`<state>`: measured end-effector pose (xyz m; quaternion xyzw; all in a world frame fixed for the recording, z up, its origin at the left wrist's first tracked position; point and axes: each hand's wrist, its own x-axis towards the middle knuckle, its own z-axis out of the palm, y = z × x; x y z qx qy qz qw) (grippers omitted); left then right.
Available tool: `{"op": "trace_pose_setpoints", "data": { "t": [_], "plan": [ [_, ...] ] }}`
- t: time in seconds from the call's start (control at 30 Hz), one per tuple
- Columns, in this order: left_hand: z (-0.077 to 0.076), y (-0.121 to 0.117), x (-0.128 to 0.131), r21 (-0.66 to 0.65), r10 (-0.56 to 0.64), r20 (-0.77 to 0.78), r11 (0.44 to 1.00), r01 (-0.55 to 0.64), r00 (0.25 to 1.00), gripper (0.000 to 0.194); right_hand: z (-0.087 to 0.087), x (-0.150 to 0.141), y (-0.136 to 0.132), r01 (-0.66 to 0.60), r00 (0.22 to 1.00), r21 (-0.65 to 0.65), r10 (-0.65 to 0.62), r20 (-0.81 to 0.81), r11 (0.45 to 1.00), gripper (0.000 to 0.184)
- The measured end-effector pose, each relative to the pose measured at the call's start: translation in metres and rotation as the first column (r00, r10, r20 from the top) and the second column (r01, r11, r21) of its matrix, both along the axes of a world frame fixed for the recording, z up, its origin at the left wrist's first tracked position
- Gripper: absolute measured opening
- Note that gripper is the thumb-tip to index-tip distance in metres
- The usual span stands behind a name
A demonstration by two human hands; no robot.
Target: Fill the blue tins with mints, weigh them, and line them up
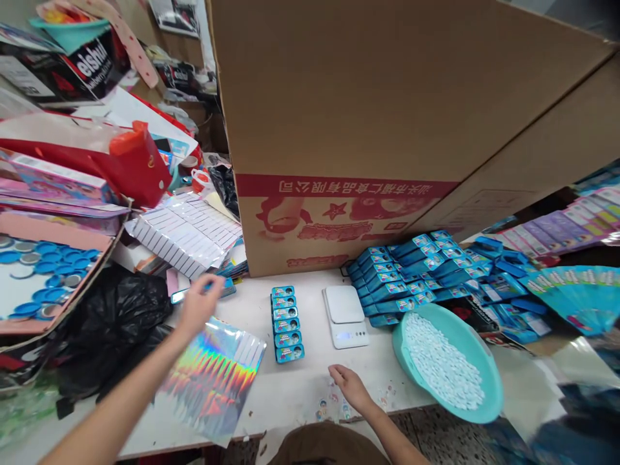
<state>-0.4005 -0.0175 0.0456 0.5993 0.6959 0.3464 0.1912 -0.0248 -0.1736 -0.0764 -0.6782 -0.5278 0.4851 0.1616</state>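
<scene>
My left hand [198, 307] hovers at the top edge of a stack of shiny rainbow-foil sheets [213, 368], its fingers curled together and slightly blurred. A blue tin [227, 288] lies just behind its fingertips; whether they touch it I cannot tell. My right hand [351, 389] is low over the table's front edge, thumb and fingers pressed together. What it may pinch is too small to see. Small clear round stickers [345, 409] lie scattered beneath and beside it. Between my hands, several blue tins with clear windows [287, 324] form a column.
A white digital scale [345, 316] stands right of the column. Behind it rise stacked blue tins [387, 278]. A turquoise basin of pale tablets [494, 397] sits at the right. A tall cardboard box [349, 97] walls off the back. A black plastic bag [116, 329] lies left.
</scene>
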Motion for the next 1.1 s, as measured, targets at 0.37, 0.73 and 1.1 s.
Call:
{"op": "trace_pose_setpoints", "data": {
  "t": [0.37, 0.73, 1.1],
  "plan": [
    [-0.090, 0.051, 0.142, -0.444, -0.556, -0.309, 0.802, 0.400, 0.772, 0.025, -0.003, 0.025, -0.017, 0.113, 0.994, 0.011, -0.113, 0.008, 0.994, 0.047],
    [-0.082, 0.089, 0.142, -0.564, -0.694, -0.257, 0.673, 0.479, 0.672, 0.015, -0.006, 0.012, 0.035, 0.159, 0.986, 0.054, -0.157, -0.049, 0.986, 0.052],
    [-0.085, 0.084, 0.135, -0.525, -0.356, -0.293, 0.836, 0.162, 0.888, 0.028, -0.007, -0.084, 0.226, 0.191, 0.978, 0.095, -0.182, -0.103, 0.977, 0.040]
  ]
}}
